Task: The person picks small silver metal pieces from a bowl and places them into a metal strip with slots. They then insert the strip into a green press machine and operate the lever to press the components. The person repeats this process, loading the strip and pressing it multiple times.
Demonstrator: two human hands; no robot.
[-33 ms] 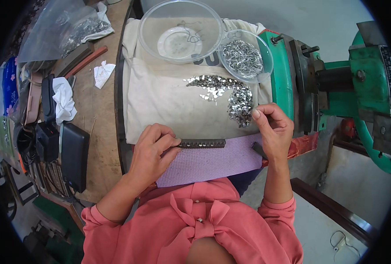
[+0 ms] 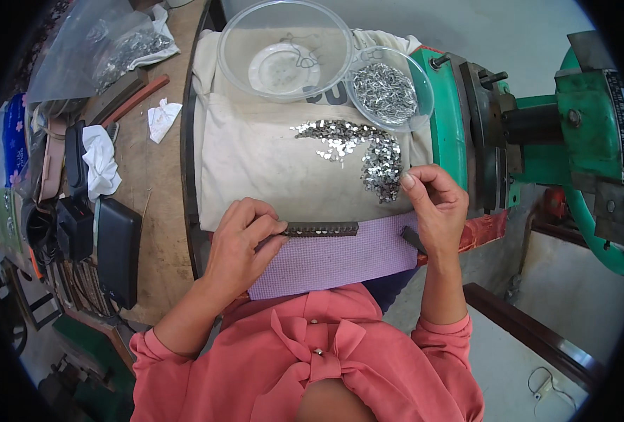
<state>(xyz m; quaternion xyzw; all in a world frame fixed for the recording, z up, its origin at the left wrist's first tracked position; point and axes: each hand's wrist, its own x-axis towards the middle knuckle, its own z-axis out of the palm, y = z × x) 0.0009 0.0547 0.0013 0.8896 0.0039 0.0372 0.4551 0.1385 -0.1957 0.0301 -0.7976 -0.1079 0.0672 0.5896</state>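
My left hand (image 2: 248, 233) grips the left end of a dark, narrow notched bar (image 2: 322, 229) between thumb and fingers. Small shiny pieces sit in a row along the bar, which lies at the near edge of the beige cloth (image 2: 255, 155) and over a purple textured mat (image 2: 340, 257). At the right end of a pile of small flat silvery metal pieces (image 2: 381, 167), my right hand (image 2: 435, 200) has thumb and forefinger pinched together. Whatever is in that pinch is too small to make out.
Beyond the pile stand a large clear plastic bowl (image 2: 231, 60) and a smaller clear bowl holding thin metal pieces (image 2: 384, 93). A green machine (image 2: 593, 126) rises at the right. Leftward, a wooden table (image 2: 161, 176) carries crumpled tissue (image 2: 101, 163) and a black case (image 2: 118, 252).
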